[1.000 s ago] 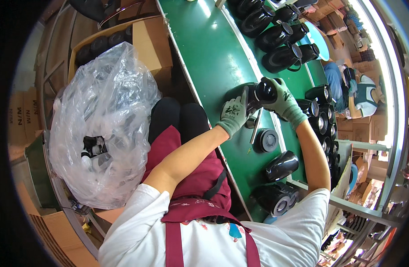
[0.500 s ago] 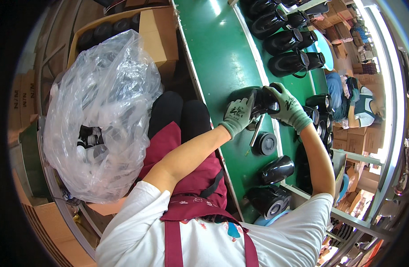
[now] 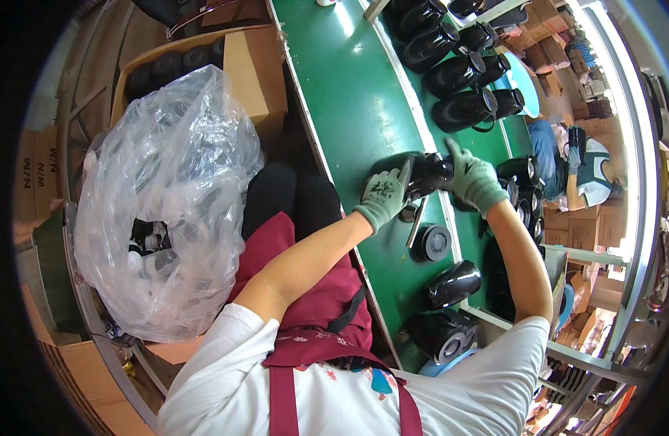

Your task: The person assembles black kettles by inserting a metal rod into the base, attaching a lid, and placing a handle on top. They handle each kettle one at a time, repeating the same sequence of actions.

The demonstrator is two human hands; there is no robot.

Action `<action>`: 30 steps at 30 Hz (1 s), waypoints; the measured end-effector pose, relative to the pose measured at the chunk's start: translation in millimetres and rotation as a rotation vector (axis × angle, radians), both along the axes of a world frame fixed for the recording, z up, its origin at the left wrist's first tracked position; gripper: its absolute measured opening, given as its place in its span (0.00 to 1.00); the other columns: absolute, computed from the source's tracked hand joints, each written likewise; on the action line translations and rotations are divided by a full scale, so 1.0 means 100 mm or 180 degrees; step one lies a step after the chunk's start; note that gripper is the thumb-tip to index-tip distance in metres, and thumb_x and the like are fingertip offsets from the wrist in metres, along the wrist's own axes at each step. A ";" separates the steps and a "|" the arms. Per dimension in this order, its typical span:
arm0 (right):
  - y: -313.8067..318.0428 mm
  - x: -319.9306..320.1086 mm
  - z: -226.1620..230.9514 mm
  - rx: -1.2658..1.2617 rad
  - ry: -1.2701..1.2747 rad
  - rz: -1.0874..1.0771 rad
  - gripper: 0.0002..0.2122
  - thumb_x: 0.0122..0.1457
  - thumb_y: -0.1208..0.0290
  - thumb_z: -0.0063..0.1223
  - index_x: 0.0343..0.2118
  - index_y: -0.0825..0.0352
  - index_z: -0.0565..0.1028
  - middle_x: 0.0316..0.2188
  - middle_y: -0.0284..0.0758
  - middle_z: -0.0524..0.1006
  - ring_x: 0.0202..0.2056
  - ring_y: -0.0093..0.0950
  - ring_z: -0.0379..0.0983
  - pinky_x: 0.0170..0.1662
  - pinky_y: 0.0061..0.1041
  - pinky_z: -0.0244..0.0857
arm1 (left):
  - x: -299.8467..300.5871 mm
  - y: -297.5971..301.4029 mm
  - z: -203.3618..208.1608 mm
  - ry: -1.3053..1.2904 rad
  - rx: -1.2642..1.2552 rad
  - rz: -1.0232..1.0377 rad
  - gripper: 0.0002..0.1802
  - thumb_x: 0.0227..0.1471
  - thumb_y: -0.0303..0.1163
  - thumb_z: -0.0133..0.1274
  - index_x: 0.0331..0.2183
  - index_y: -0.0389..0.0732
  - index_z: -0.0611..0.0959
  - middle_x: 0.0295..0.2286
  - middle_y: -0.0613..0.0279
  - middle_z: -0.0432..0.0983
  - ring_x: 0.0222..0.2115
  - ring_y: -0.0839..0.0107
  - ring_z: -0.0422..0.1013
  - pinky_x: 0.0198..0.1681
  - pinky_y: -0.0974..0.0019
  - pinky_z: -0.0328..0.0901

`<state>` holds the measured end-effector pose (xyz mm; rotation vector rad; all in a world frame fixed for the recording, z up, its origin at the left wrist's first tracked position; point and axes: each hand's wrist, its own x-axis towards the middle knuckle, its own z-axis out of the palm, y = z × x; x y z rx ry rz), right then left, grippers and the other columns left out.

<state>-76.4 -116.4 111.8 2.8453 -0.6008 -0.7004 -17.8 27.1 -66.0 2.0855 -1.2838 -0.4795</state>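
Right hand (image 3: 475, 182): fingers, earlier curled over the black jug's (image 3: 435, 170) end, now straightened and spread; contact unclear. Left hand (image 3: 384, 195): clamped on black jug, sideways over green worktop (image 3: 349, 109).

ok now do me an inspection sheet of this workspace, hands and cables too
surface: green tabletop, glossy, pale strip running along it
job's things: glossy black vessel, in hand
clutter: dark round disc, metal rod, more black vessels at the right
hands: gloved left hand grips the vessel; gloved right hand at its right end, contact unclear
cables: thin dark strands lower left, maybe wires, too small to tell
surroundings: clear plastic bag, open carton, co-worker
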 end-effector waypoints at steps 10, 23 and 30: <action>0.12 -0.12 -0.56 0.0010 -0.1295 -0.1701 0.36 0.54 0.35 0.59 0.48 0.67 0.68 0.33 0.50 0.83 0.36 0.50 0.82 0.39 0.45 0.74 | -0.39 -0.14 0.11 0.0141 -0.0730 0.0902 0.48 0.55 0.46 0.58 0.68 0.34 0.58 0.26 0.49 0.81 0.26 0.50 0.78 0.31 0.47 0.72; 0.26 0.12 -0.49 0.0003 -0.1676 -0.1402 0.35 0.50 0.38 0.63 0.49 0.66 0.71 0.40 0.51 0.81 0.41 0.48 0.80 0.44 0.44 0.74 | -0.24 -0.24 -0.06 0.0826 -0.0624 0.0777 0.48 0.55 0.45 0.60 0.68 0.40 0.55 0.33 0.49 0.82 0.34 0.50 0.79 0.36 0.48 0.71; -0.52 -0.28 -0.46 0.0134 -0.2309 -0.1997 0.34 0.47 0.34 0.64 0.47 0.58 0.73 0.39 0.47 0.81 0.41 0.45 0.81 0.44 0.41 0.74 | -0.13 0.21 0.63 -0.0301 -0.1130 -0.0188 0.50 0.53 0.48 0.64 0.67 0.37 0.59 0.55 0.43 0.67 0.57 0.47 0.64 0.61 0.47 0.57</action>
